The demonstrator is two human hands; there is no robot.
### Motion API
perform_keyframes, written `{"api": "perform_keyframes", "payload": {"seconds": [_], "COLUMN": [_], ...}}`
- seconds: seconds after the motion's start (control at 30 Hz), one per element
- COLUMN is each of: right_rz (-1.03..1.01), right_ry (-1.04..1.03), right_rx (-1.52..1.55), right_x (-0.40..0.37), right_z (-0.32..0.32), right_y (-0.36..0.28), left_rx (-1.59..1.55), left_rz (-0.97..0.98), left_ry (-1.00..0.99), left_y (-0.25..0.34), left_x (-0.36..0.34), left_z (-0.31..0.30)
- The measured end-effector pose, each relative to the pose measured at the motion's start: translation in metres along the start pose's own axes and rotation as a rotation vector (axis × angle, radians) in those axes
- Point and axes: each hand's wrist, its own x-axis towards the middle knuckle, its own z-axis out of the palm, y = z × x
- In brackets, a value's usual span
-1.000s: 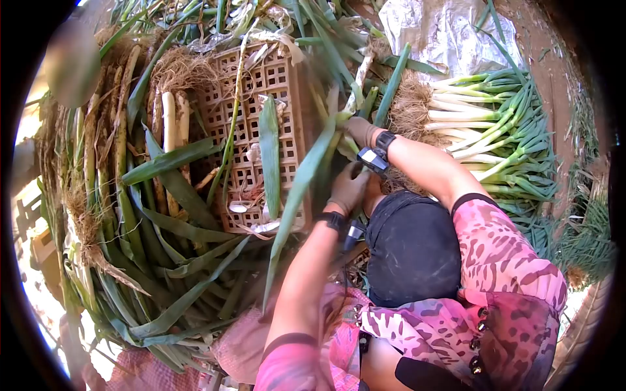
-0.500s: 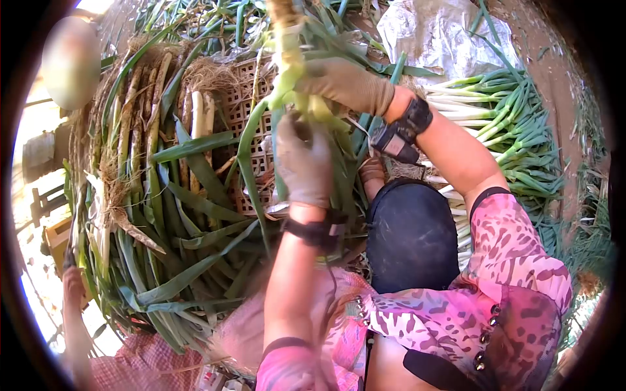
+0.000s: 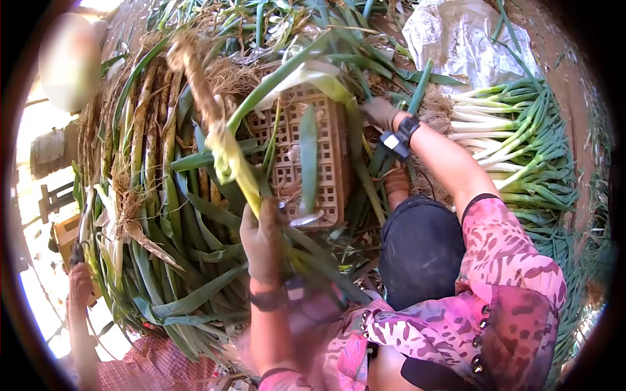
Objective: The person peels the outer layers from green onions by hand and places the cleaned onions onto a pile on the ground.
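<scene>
Taking the grey-brown crate (image 3: 336, 176) as the clock's centre, the left hand (image 3: 261, 241), gloved, is at seven o'clock, its fingers closed around a leek (image 3: 242, 177). From that hand the leek's shaggy root end points to eleven o'clock and its pale shank looks partly stripped, while blurred green leaves lie toward four o'clock. The right hand (image 3: 381, 114), also gloved, is at two o'clock, beside a drooping pale-and-green leaf (image 3: 332, 86); its fingers are hidden, so I cannot tell whether they grip it. A loose green leaf (image 3: 308, 159) lies on the crate's lattice. Out at nine o'clock is a thick pile of untrimmed leeks (image 3: 147, 130), soil-brown and rooty; out at three, cleaned white leeks (image 3: 479, 127) lie with roots inward and green tops outward. A crumpled silvery sheet (image 3: 463, 42) lies at two, a dark-covered knee (image 3: 422, 251) is at four, and another person's hand (image 3: 79, 280) shows at eight.
</scene>
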Motion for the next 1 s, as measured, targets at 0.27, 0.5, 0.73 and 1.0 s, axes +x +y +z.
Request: {"api": "perform_keyframes", "payload": {"seconds": [0.27,0.5,0.73,1.0], "right_rz": [0.651,0.401,0.218,-0.218], "right_ry": [-0.038,-0.113,-0.201,0.118], "right_rx": [0.944,1.187,1.198,1.444], "right_x": [-0.028,-0.092,-0.132,-0.174], "right_z": [0.048,-0.108,-0.224,-0.301], "right_y": [-0.054,-0.120,-0.175,-0.291], "left_rx": [-0.037,-0.091,-0.327,-0.428], "left_rz": [0.226,0.303,0.337,0.408], "left_ry": [0.147,0.023,-0.014,-0.247], "left_y": [0.004,0.004,0.009,0.043], "left_x": [-0.036,-0.070,-0.120,-0.151], "left_z": [-0.039,-0.044,-0.044,-0.060]}}
